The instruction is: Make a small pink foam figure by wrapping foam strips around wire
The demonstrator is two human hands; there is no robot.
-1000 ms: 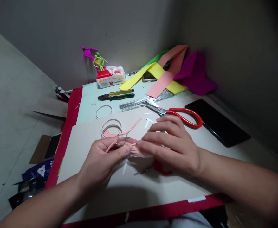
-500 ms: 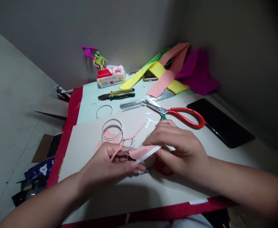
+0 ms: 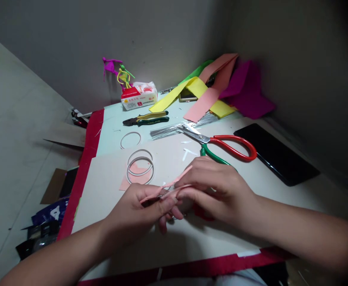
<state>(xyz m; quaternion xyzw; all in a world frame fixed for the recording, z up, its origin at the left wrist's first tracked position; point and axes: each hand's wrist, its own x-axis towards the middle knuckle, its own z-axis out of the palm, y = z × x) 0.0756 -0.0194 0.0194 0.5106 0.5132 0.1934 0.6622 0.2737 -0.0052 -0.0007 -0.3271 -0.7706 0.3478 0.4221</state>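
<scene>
Pinching in tight grip, left hand [image 3: 138, 206] and right hand [image 3: 218, 182], slender pink paper-and-wire piece [image 3: 169, 184], seemingly for steadiness above pale, red-edged bench [image 3: 102, 198].

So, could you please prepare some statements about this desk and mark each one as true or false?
1. The left hand and the right hand both hold pink material. True.
2. The pliers have two red handles. False: one handle is yellow, the other dark green.
3. The folded pink strip lies across the yellow strip. True.
4. In the picture, the black flat device is left of the red-handled scissors. False: it is on their right.
</scene>
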